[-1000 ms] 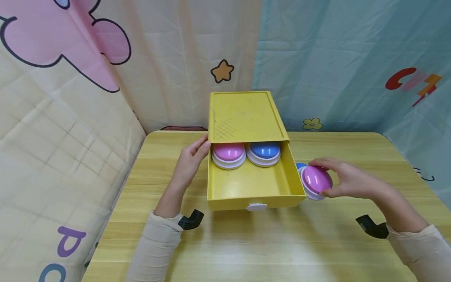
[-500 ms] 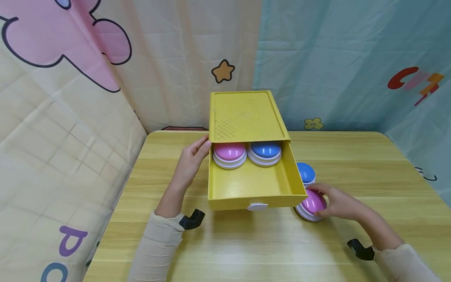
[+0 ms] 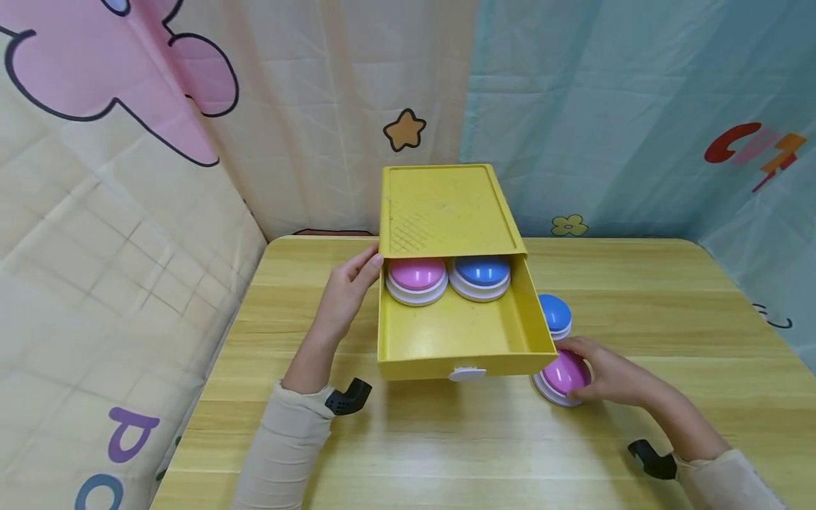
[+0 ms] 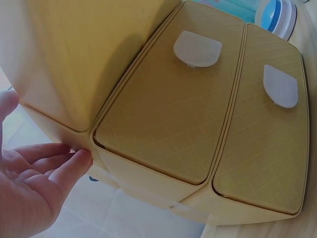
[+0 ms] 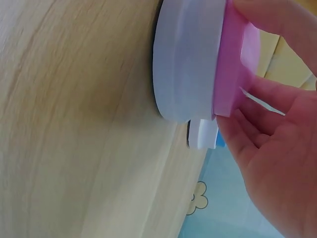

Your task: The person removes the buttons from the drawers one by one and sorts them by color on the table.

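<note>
My right hand (image 3: 608, 372) holds a pink push button (image 3: 567, 371) with a white base, which sits on the wooden table right of the drawer. In the right wrist view, thumb and fingers pinch its pink dome (image 5: 232, 64) from opposite sides. The left hand (image 3: 341, 294) touches the left side of a yellow drawer cabinet (image 3: 446, 205), its fingers straight against the casing near the front edge in the left wrist view. The pulled-out top drawer (image 3: 452, 333) contains another pink button (image 3: 417, 275) and a blue button (image 3: 482, 271) at its back.
Just behind the held button stands a second blue button (image 3: 556, 314), partly hidden by the drawer. Two lower drawers with white handles (image 4: 198, 48) are closed. Printed curtains (image 3: 574, 106) hang behind the table (image 3: 446, 446) and along its sides.
My right hand has brought the pink button nearer to me and down onto the table, uncovering the blue button behind it. The left hand has stayed at the cabinet.
</note>
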Motion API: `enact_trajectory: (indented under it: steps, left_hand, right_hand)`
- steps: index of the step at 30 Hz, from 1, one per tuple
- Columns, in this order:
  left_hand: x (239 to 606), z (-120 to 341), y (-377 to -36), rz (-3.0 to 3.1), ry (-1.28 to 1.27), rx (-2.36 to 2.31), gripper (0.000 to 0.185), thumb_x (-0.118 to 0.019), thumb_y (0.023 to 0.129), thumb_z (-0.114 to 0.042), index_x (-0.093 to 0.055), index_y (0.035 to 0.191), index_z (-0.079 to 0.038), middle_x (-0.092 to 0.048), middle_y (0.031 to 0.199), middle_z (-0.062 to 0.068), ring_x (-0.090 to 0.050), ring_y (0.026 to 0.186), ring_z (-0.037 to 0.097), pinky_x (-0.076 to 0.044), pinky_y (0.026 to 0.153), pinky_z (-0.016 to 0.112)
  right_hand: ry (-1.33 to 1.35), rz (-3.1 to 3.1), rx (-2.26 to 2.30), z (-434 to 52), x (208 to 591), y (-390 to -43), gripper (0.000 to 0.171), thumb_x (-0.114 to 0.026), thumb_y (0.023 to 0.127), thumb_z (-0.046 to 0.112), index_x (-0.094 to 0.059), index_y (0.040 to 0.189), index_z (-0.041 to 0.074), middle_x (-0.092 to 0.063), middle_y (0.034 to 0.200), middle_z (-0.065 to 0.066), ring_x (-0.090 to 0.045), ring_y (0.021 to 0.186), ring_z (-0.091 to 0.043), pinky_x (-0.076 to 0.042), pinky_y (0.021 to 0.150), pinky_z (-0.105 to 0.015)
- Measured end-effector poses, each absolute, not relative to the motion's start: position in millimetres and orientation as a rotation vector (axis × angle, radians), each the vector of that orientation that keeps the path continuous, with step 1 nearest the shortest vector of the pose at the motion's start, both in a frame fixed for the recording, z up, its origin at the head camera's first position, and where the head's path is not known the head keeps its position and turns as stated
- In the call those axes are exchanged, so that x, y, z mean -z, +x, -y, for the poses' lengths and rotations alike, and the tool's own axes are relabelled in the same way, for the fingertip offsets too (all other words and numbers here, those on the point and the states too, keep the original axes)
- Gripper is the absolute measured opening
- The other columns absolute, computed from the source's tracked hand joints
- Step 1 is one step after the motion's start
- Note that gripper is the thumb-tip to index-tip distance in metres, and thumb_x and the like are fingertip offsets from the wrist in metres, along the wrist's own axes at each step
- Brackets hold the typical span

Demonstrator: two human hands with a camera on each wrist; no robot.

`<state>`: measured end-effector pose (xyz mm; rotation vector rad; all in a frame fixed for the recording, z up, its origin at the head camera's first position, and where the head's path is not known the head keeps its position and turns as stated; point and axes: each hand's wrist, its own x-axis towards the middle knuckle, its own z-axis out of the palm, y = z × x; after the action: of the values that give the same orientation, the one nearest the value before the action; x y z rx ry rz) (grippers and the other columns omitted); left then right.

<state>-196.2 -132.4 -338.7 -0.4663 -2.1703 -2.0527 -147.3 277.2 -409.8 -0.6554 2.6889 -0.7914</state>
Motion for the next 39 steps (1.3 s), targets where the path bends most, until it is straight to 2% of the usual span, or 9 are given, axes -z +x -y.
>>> enact_trajectory:
  steps: [9,12,15,17,19,21,27,31,39]
  left_hand:
    - [338.1,132.7,-195.7,2.177,-0.452,2.038,0.050,-0.050,0.093,-0.031,-0.044,0.131,0.001,-0.046,0.131,0.009,-0.045,0.116,0.014,-0.039,0.094,0.027]
    - [338.1,132.5,-195.6,2.173,-0.453,2.040,0.050,-0.050,0.093,-0.030,-0.044,0.131,0.001,-0.046,0.130,0.009,-0.046,0.116,0.014,-0.039,0.094,0.027]
    - [338.0,132.3,-195.5,2.179,-0.448,2.039,0.050,-0.050,0.093,-0.031,-0.044,0.131,0.001,-0.046,0.130,0.009,-0.046,0.116,0.014,-0.039,0.094,0.027]
    - [337.9,132.2,-195.5,2.185,-0.445,2.034,0.050,-0.050,0.093,-0.032,-0.044,0.131,0.001,-0.046,0.131,0.008,-0.046,0.116,0.014,-0.039,0.094,0.027]
    - [337.6,132.0,-195.5,2.188,-0.441,2.030,0.051,-0.050,0.093,-0.032,-0.044,0.131,0.000,-0.047,0.130,0.008,-0.046,0.116,0.014,-0.039,0.094,0.027]
    - [337.3,131.8,-195.7,2.187,-0.442,2.031,0.051,-0.050,0.093,-0.032,-0.044,0.131,0.000,-0.047,0.130,0.008,-0.046,0.115,0.014,-0.039,0.094,0.027]
    - [337.2,131.8,-195.8,2.182,-0.436,2.035,0.051,-0.051,0.092,-0.032,-0.045,0.131,0.001,-0.047,0.130,0.009,-0.047,0.115,0.015,-0.039,0.094,0.027]
    - [337.1,132.2,-195.4,2.181,-0.430,2.035,0.051,-0.051,0.092,-0.032,-0.044,0.131,0.001,-0.047,0.130,0.010,-0.046,0.116,0.016,-0.039,0.094,0.028]
    - [337.0,131.3,-195.8,2.197,-0.426,2.036,0.051,-0.051,0.092,-0.033,-0.045,0.131,0.000,-0.047,0.130,0.008,-0.047,0.115,0.014,-0.039,0.094,0.027]
  right_hand:
    - [-0.681,-2.672,0.955,-283.9,384.8,-151.9,0.077,-0.076,0.072,0.023,-0.035,0.132,-0.006,-0.038,0.130,-0.026,-0.040,0.110,-0.048,-0.040,0.084,-0.059]
    - [-0.733,-2.736,1.014,-284.3,362.3,-154.9,0.072,-0.073,0.076,0.019,-0.035,0.133,-0.003,-0.040,0.130,-0.023,-0.042,0.111,-0.039,-0.044,0.088,-0.041]
    - [-0.749,-2.806,1.079,-280.1,336.1,-156.2,0.067,-0.071,0.077,0.013,-0.038,0.134,0.002,-0.044,0.129,-0.012,-0.044,0.112,-0.016,-0.040,0.086,-0.015]
    - [-0.756,-2.827,1.155,-274.6,319.3,-155.8,0.064,-0.071,0.077,0.007,-0.039,0.133,0.003,-0.045,0.128,-0.003,-0.043,0.109,-0.004,-0.035,0.083,-0.005]
    - [-0.777,-2.827,1.243,-267.5,303.8,-155.1,0.063,-0.070,0.076,0.001,-0.040,0.132,0.002,-0.046,0.126,0.004,-0.042,0.108,0.002,-0.035,0.084,-0.005]
    - [-0.809,-2.833,1.309,-259.2,288.8,-154.1,0.062,-0.069,0.075,-0.005,-0.042,0.131,0.002,-0.046,0.124,0.008,-0.044,0.107,0.001,-0.036,0.084,-0.006]
    - [-0.918,-2.903,1.359,-228.6,248.8,-149.7,0.062,-0.070,0.071,-0.010,-0.048,0.128,0.005,-0.051,0.121,0.001,-0.049,0.106,-0.005,-0.039,0.085,-0.009]
    - [-0.967,-2.875,1.343,-202.8,229.2,-148.0,0.058,-0.071,0.073,-0.004,-0.050,0.126,0.007,-0.053,0.120,-0.002,-0.049,0.107,-0.007,-0.040,0.086,-0.011]
    - [-1.110,-2.840,1.280,-148.6,199.5,-153.2,0.049,-0.073,0.075,0.008,-0.054,0.120,0.002,-0.057,0.115,-0.003,-0.054,0.103,-0.011,-0.042,0.088,-0.019]
